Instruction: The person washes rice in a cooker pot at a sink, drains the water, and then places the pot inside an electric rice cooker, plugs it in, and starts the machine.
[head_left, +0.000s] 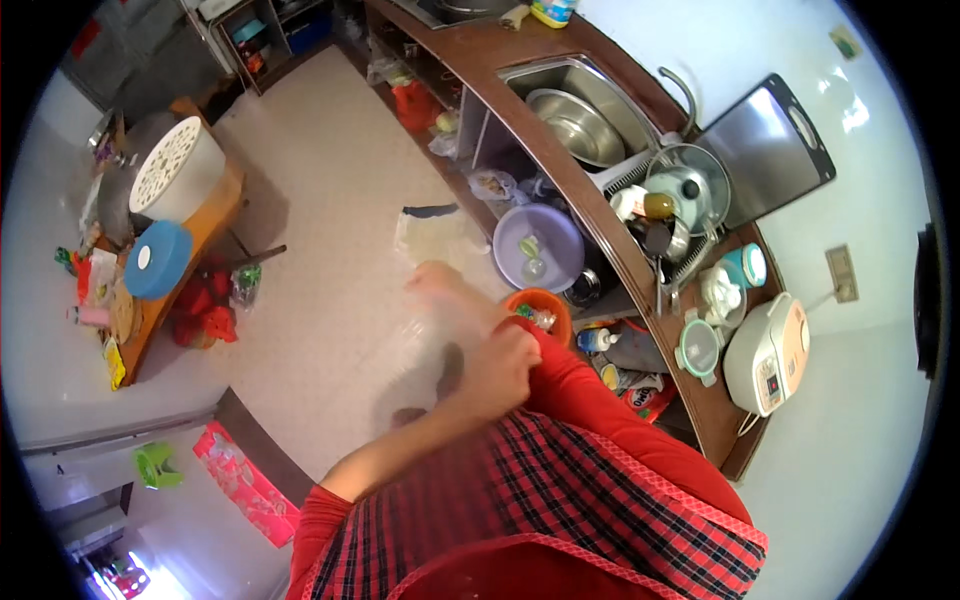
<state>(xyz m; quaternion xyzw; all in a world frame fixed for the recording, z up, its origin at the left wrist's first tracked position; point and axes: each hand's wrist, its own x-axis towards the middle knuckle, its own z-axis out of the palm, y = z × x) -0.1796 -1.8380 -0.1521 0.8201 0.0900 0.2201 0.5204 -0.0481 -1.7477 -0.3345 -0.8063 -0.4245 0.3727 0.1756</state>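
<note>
My left hand (499, 371) reaches across my body, and its fingers grip the rolled red sleeve (592, 390) on my right forearm. Motion blurs both hands. My right hand (439, 281) is stretched out over the floor; its fingers are too smeared to make out, and no object shows in it. My own left sleeve (324, 517) sits near the elbow. I wear a red and black checked apron (480, 480). Close to my right forearm stands an orange bucket (559, 307) with plastic wrappings in it.
A lilac basin (499, 262) stands beyond the bucket. Along the right runs a brown counter (611, 232) with a sink (517, 71), stacked cookware and a rice cooker (765, 352). An orange table (206, 217) at left holds a white perforated tub (191, 176) and a blue lid (169, 259).
</note>
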